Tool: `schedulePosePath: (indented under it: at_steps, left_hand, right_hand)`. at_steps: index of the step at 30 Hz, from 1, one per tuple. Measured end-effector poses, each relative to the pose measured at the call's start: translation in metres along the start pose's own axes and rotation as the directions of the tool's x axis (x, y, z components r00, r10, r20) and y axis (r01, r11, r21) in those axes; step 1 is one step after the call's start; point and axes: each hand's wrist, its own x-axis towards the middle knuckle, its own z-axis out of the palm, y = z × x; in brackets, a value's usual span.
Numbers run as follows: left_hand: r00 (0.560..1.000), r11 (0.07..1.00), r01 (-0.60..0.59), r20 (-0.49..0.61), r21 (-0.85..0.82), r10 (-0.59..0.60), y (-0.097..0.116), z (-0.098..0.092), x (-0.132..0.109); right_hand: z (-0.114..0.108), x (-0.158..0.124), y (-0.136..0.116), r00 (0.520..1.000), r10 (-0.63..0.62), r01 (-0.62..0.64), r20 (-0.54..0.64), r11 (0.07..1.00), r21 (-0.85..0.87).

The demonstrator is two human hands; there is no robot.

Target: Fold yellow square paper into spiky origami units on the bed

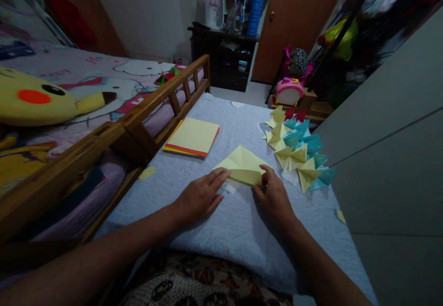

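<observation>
A sheet of pale yellow origami paper (241,160) lies on the bed in front of me, creased, its near edge folded up. My left hand (203,193) rests at the left end of that fold, fingers stretched out together with the tips on the paper. At the right end, my right hand (272,191) pinches the folded edge between thumb and fingers. Up and to the left sits a stack of square paper (194,135), pale yellow on top with orange and yellow edges below. To the right stand several folded paper pieces, yellow (290,156), blue (311,142) and red (296,114).
A wooden bed rail (162,93) runs along the left, with a yellow plush toy (38,98) on the bedding behind it. A pale cabinet (391,158) closes off the right side. A dark shelf unit (221,57) and a wooden door (294,20) are at the back.
</observation>
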Motion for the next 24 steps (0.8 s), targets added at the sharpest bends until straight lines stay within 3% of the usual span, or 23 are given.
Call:
schedulePosePath:
  at_steps: [3, 7, 12, 19, 24]
  left_hand:
    - [0.999, 0.986, 0.034, -0.021, -0.163, -0.038, 0.015, -0.003, 0.019]
    - [1.000, 0.967, -0.011, -0.024, -0.256, 0.005, 0.029, -0.002, 0.043]
    - [0.997, 0.943, -0.034, -0.070, -0.330, 0.011, 0.019, 0.005, 0.051]
    - [0.997, 0.850, -0.019, -0.074, -0.526, -0.023, -0.013, -0.001, 0.045]
    - [0.997, 0.813, 0.014, -0.049, -0.582, -0.052, -0.022, -0.006, 0.041]
  right_hand:
    - [-0.003, -0.004, -0.009, 0.992, -0.102, 0.100, -0.079, 0.995, -0.023]
    - [-0.010, -0.007, -0.022, 0.956, -0.290, 0.284, -0.041, 0.952, -0.114]
    - [-0.011, -0.008, -0.021, 0.900, -0.435, 0.429, -0.002, 0.890, -0.155]
    - [-0.021, -0.007, -0.004, 0.923, -0.383, 0.368, -0.018, 0.899, -0.238]
    - [-0.028, -0.007, 0.004, 0.910, -0.413, 0.393, -0.028, 0.883, -0.255]
